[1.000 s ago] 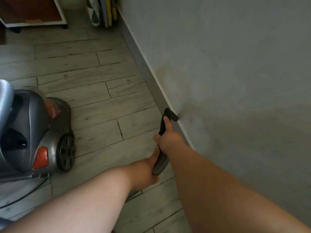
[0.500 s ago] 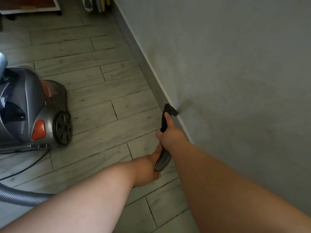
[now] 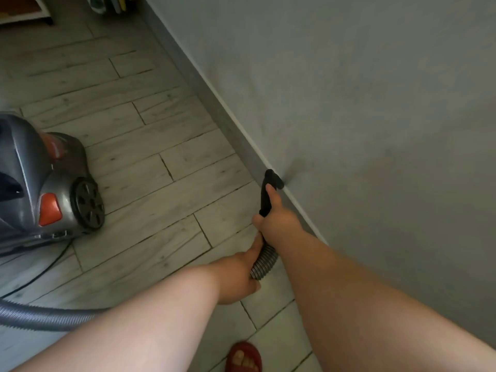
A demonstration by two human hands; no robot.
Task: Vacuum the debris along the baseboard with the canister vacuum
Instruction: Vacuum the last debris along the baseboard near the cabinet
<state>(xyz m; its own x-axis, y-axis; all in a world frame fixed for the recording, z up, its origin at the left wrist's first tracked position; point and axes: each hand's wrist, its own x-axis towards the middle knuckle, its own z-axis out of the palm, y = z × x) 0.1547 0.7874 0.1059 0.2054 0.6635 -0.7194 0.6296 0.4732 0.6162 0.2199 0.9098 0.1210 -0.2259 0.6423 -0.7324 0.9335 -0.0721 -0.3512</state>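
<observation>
Here, just right of centre in the frame, the right hand (image 3: 277, 224) is wrapped around the black handle tube (image 3: 264, 204) of the vacuum, its thumb laid straight along the top of the tube. The black nozzle (image 3: 272, 179) at the tube's far end touches the grey baseboard (image 3: 214, 103), right at the line where it meets the wall (image 3: 349, 103). Just below, toward the bottom centre, the left hand (image 3: 237, 275) curls around the ribbed grey hose (image 3: 264, 261) where it leaves the handle tube; its fingers go under the hose and are mostly hidden. Another stretch of the hose lies across the floor (image 3: 161, 146) at the lower left edge.

The canister vacuum (image 3: 48, 181), grey with orange parts and a black wheel, sits on the pale plank floor at the left edge, well apart from the baseboard. A thin black cord (image 3: 51, 264) trails from under it toward the lower left. At the bottom centre a foot in a red sandal (image 3: 244, 355) stands on the floor. In the upper left corner are the edge of a white-trimmed piece of furniture (image 3: 40, 18) and some colourful flat items (image 3: 115, 4) near the wall.
</observation>
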